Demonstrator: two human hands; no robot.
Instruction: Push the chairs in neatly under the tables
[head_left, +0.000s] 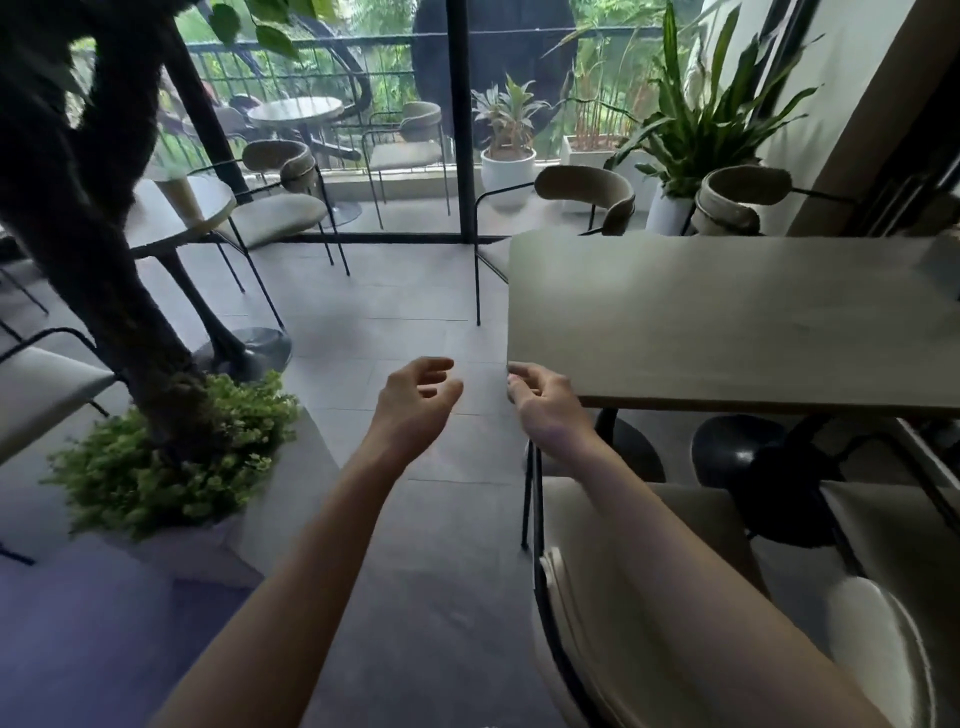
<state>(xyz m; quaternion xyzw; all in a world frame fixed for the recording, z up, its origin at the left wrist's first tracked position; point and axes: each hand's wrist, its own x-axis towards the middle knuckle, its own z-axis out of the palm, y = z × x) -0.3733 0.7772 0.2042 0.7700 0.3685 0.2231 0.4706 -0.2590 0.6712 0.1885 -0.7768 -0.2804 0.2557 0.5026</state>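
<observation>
A pale rectangular table (727, 312) fills the right side. Below my right arm a cream-seated chair (597, 545) with thin black legs sits partly under the table's near edge, and a second one (883, 519) is beside it on the right. Across the table stand two more chairs (584, 189) (748, 200) with curved backs. My left hand (415, 400) hovers over the floor, fingers loosely curled and apart, holding nothing. Just off the table's near left corner is my right hand (545, 402), fingers bent and empty; whether it touches the corner I cannot tell.
A dark tree trunk (78, 234) rises from a white planter with green shrubs (171, 457) at left. Behind it are a round table (176, 213) and a chair (280, 208). A chair seat (41, 389) sits at far left. Potted plants (509, 156) line the glass wall.
</observation>
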